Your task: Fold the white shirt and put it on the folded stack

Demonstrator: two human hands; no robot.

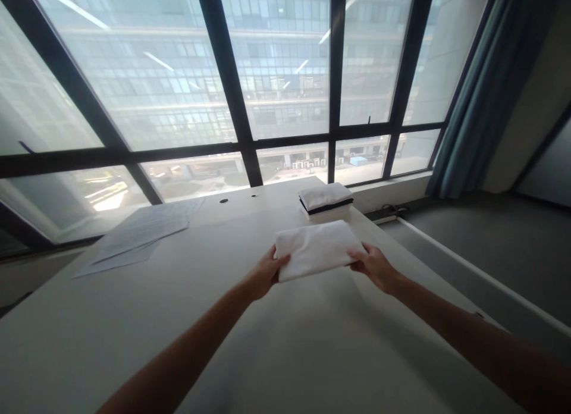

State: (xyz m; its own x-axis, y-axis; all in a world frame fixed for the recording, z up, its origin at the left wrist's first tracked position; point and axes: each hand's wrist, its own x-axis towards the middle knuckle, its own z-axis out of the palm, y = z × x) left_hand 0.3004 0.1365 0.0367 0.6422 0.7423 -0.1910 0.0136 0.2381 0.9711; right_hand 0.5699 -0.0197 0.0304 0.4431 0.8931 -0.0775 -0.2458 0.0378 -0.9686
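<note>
A folded white cloth [319,250] is held up above the white table [214,319], stretched between my two hands. My left hand [267,273] pinches its left edge, the thumb on top. At its right edge, my right hand [375,267] grips the cloth in the same way. Just beyond it, near the table's far right corner, lies a small stack with a white folded piece [325,195] on top and a black layer [330,206] beneath.
Sheets of paper [145,229] lie overlapping on the table's left side. Two dark round holes, one of them larger [223,201], are near the far edge. Tall windows stand behind the table, and a blue curtain [468,116] hangs at the right. A white rail [473,268] runs beside the table.
</note>
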